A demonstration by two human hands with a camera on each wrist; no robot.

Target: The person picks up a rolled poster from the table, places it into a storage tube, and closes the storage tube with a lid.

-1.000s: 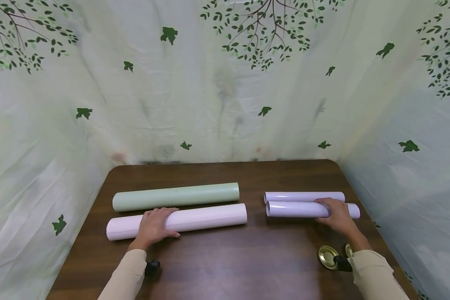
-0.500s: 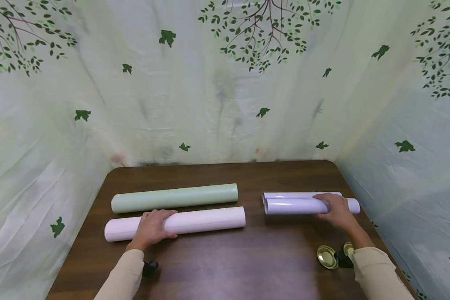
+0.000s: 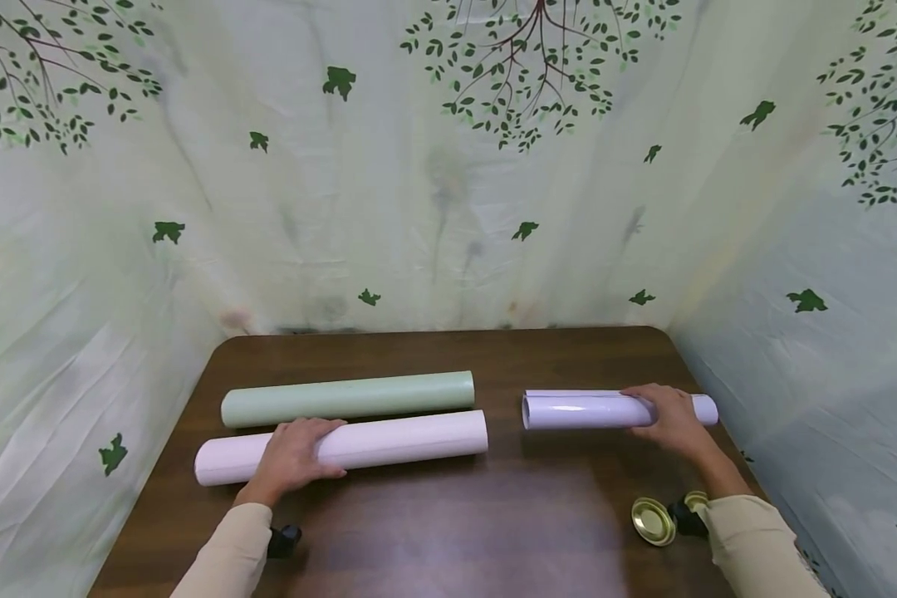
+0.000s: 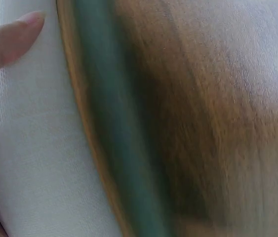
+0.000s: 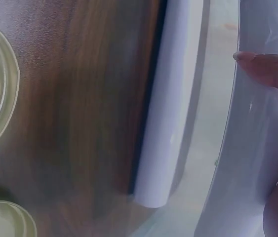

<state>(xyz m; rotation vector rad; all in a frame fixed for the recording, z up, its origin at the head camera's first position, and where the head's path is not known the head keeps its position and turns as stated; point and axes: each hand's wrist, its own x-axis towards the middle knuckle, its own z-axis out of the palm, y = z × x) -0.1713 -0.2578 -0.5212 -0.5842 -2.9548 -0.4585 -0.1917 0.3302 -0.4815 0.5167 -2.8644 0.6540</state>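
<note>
My left hand (image 3: 291, 457) grips a pale pinkish-white roll (image 3: 411, 440) left of its middle, with the thumb along the near side. In the left wrist view that thumb lies on the textured white roll (image 4: 50, 148). Just behind it on the table lies a pale green roll (image 3: 351, 397). My right hand (image 3: 669, 419) holds a glossy lavender roll (image 3: 583, 413) near its right end, thumb in front and fingers over the top. A second lavender roll (image 5: 168, 103) lies on the table, mostly hidden behind the held one in the head view.
Two gold-coloured round dishes, a larger one (image 3: 653, 522) and a smaller one (image 5: 3, 219), sit by my right wrist. The brown wooden table (image 3: 463, 531) has rounded far corners. Pale curtains (image 3: 448, 208) with printed leaves hang around it.
My right hand has raised the near lavender roll, so it now overlaps the second one. My left hand has shifted slightly left with the pinkish-white roll.
</note>
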